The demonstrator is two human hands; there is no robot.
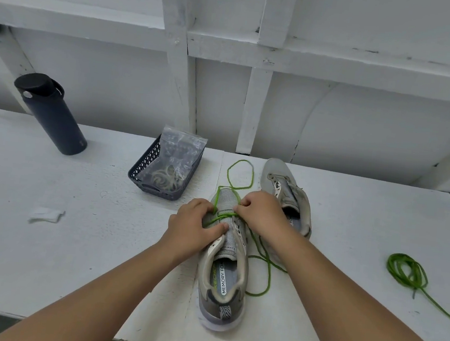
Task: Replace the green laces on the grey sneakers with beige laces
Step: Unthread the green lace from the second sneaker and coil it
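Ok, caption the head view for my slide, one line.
Both hands, left and right, unthread a green lace from the near grey sneaker; beige laces wait bagged.

Upright grey sneaker (222, 264), half-unthreaded green lace (240, 183); laceless second sneaker (289, 196) behind.
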